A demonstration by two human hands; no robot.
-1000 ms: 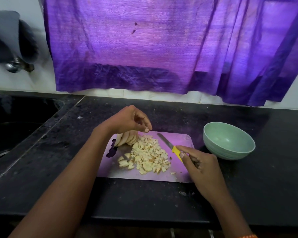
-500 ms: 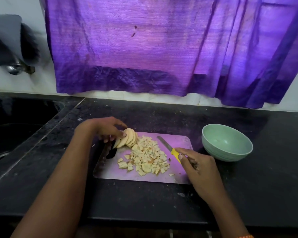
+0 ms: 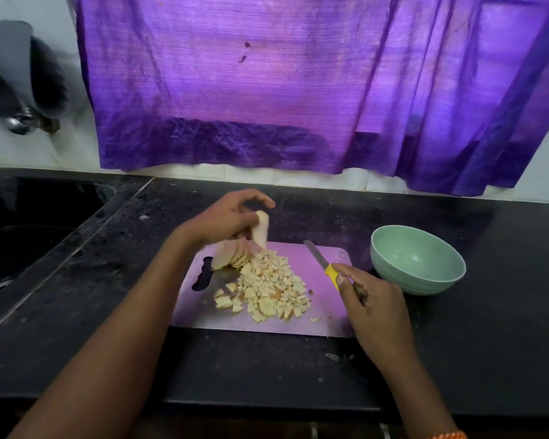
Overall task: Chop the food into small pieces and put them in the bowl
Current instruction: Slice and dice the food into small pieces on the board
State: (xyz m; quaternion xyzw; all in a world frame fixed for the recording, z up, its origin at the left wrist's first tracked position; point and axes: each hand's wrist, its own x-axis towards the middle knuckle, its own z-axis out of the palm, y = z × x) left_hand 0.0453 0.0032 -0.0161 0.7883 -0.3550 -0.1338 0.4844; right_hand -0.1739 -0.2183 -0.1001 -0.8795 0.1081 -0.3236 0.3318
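Left hand (image 3: 225, 221) pinching one pale fruit slice (image 3: 261, 231), held upright, lifted just above far-left part of cutting board (image 3: 327, 315); forefinger arched over slice top. Fruit type not clear, pale flesh with thin skin edge. Under that hand, fanned stack of uncut slices (image 3: 233, 256) leaning on board, touching the chopped pile. Pile of small diced pieces (image 3: 271, 288) at board centre, a few stray bits at near-right and left edges of pile. Board lying flat on black countertop (image 3: 488, 359), handle slot at its left end.

Right hand (image 3: 373, 307) curled round yellow knife handle, forefinger extended along it; knife (image 3: 320, 263) blade pointing away toward far edge of board, tip low over board, contact with board not clear. Blade well apart from pile and from slices.

Green bowl (image 3: 417, 264) on counter just right of board, upright, no pieces visible inside. Dark sink (image 3: 29, 236) at left. Purple curtain (image 3: 298, 90) hanging behind counter. Dark cloth over tap (image 3: 19, 90) at upper left, blurred.
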